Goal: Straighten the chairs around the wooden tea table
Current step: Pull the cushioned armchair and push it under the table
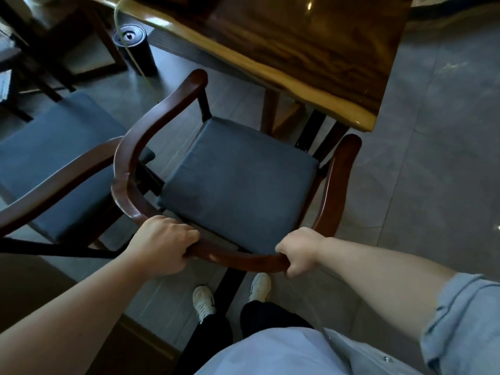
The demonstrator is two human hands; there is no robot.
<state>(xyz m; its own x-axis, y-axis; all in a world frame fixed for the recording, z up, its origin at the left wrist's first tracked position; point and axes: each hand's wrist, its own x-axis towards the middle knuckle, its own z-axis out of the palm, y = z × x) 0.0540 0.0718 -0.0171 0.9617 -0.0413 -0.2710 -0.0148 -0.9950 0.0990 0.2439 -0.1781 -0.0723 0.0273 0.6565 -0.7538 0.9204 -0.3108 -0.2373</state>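
The armchair (238, 180) stands on the grey tiled floor (422, 171) at the near end of the tabletop (297, 41), its dark blue seat cushion (243, 182) facing the table and its front legs just under the tabletop's near edge. Its curved wooden back rail (243, 257) is nearest the person — the left hand (165, 244) has its grip clenched over the rail's left bend, and the right hand (297, 253) has its grip clenched around the rail further right, knuckles up. Both arms are bare to the elbow; a rolled light blue sleeve (460, 320) shows on the right. Two white shoes (204, 301) stand on the floor just behind the chair. To the left, touching or nearly touching — I cannot tell which — is a second chair (54, 169) with the same cushion. A black cylinder (135, 47) stands on the floor beside the tabletop's left edge.
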